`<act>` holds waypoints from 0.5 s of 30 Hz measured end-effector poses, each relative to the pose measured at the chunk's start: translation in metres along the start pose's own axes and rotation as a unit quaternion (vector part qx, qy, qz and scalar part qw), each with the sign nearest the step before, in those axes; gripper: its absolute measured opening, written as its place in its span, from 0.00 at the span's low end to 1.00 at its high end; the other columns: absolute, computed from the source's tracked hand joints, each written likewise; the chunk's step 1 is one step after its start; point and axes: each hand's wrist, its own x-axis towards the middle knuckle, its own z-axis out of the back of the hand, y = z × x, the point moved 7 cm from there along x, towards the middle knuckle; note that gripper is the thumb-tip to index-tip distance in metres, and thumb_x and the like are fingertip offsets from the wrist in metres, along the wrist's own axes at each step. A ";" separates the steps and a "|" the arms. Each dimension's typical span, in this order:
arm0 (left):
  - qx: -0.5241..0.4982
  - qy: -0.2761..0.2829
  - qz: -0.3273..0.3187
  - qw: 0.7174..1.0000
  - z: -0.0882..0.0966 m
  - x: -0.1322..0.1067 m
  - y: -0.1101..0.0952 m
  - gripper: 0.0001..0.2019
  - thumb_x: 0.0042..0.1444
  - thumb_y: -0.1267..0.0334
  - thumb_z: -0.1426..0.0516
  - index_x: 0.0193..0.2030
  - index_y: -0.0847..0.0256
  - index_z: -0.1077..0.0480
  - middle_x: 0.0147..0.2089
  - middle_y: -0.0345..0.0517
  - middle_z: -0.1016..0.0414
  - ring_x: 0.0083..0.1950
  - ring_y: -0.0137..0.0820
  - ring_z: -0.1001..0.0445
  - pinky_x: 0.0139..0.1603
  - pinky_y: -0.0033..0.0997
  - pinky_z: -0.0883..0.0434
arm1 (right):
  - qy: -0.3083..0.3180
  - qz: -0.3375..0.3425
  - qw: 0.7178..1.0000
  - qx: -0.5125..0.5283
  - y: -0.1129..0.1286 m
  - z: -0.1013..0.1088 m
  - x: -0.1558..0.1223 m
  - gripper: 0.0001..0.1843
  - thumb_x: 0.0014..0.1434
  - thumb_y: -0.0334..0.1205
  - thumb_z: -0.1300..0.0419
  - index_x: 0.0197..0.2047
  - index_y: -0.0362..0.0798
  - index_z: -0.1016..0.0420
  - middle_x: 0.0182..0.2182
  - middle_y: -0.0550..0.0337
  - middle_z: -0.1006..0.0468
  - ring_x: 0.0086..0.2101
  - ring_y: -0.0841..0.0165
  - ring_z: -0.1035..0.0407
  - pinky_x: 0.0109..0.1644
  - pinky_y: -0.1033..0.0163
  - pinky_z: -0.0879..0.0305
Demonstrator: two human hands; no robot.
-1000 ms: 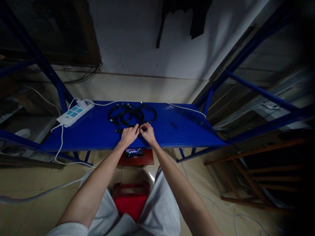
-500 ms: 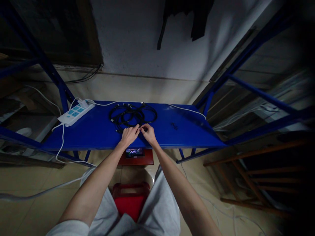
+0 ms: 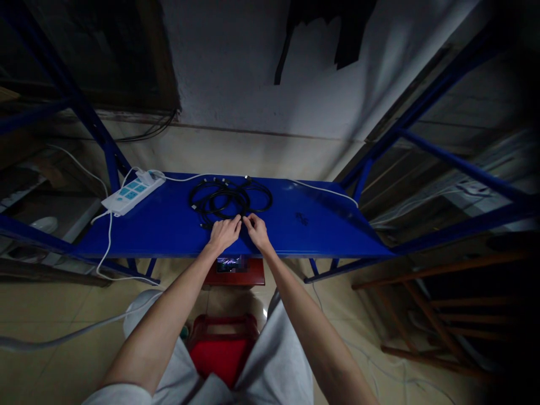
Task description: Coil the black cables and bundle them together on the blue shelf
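Observation:
Black cables (image 3: pixel 230 198) lie in overlapping coils on the blue tabletop (image 3: pixel 169 230), with pale plug ends showing around them. At the near side of the coils, my left hand (image 3: pixel 225 232) is closed, its thumb and fingers pinching the black cable's edge. Right beside it my right hand (image 3: pixel 256 229) is also closed in a pinch, fingertips almost meeting the left ones. Whatever sits between the right fingertips is too small and dark to make out. A little heap of short black strips (image 3: pixel 301 218) rests on the tabletop to the right.
A white power strip (image 3: pixel 134 192) with blue sockets stands at the left; its white cord hangs over the front edge. Another white cord (image 3: pixel 324 191) runs along the back. Blue frame posts (image 3: pixel 379 152) rise at both sides. Below are a phone (image 3: pixel 230 264) and a red stool (image 3: pixel 223 351).
Both hands stay at the near edge of the coils; the right fingers have shifted slightly and straightened a little. The whole view has moved slightly.

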 end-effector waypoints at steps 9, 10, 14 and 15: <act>0.000 -0.001 0.006 1.000 -0.003 0.001 0.001 0.20 0.72 0.55 0.60 0.60 0.57 0.34 0.46 0.54 0.19 0.47 0.42 0.20 0.49 0.38 0.31 | -0.005 0.022 0.995 -0.098 0.011 -0.002 0.001 0.19 0.70 0.49 0.52 0.29 0.50 0.34 0.26 0.60 0.29 0.28 0.67 0.36 0.34 0.64 0.49; 0.001 -0.002 0.004 1.000 -0.004 0.002 0.002 0.20 0.72 0.55 0.60 0.60 0.57 0.34 0.46 0.54 0.19 0.47 0.42 0.20 0.49 0.38 0.31 | -0.006 0.024 0.995 -0.099 0.010 -0.002 0.001 0.19 0.70 0.48 0.52 0.29 0.50 0.34 0.26 0.60 0.29 0.29 0.67 0.36 0.34 0.63 0.49; 0.009 -0.005 -0.009 1.000 -0.006 0.002 0.002 0.21 0.72 0.54 0.61 0.61 0.56 0.35 0.45 0.54 0.19 0.46 0.43 0.20 0.48 0.39 0.31 | -0.014 0.031 0.996 -0.086 0.004 -0.004 0.002 0.15 0.69 0.44 0.50 0.31 0.50 0.35 0.28 0.59 0.29 0.32 0.65 0.36 0.37 0.62 0.46; 0.012 -0.006 -0.009 1.000 -0.006 0.003 0.002 0.21 0.72 0.54 0.61 0.61 0.56 0.35 0.45 0.54 0.19 0.46 0.43 0.20 0.48 0.39 0.31 | -0.016 0.032 0.996 -0.081 0.002 -0.004 0.002 0.13 0.68 0.43 0.49 0.31 0.50 0.35 0.29 0.59 0.29 0.33 0.64 0.35 0.38 0.62 0.46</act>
